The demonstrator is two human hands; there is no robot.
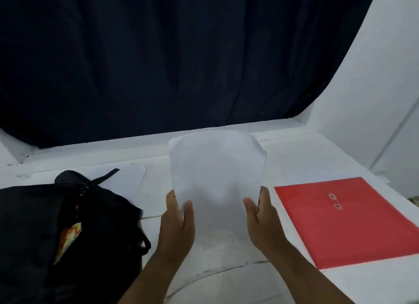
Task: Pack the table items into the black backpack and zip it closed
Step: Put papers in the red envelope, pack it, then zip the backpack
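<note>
A stack of white paper sheets (216, 167) stands upright above the white table (226, 258), its top corners curling back. My left hand (178, 222) pinches its lower left edge, thumb in front. Its lower right edge is pinched by my right hand (260, 219) in the same way. The black backpack (68, 235) lies at the left with its top open; a colourful orange and yellow item (68, 238) shows inside the opening. A red string-tie envelope (344, 219) lies flat on the table at the right.
Another white sheet (127, 181) lies flat behind the backpack. A dark blue curtain (158, 65) hangs behind the table, and a white wall (374, 88) rises at the right. A raised white ledge (283, 126) runs along the table's far edge.
</note>
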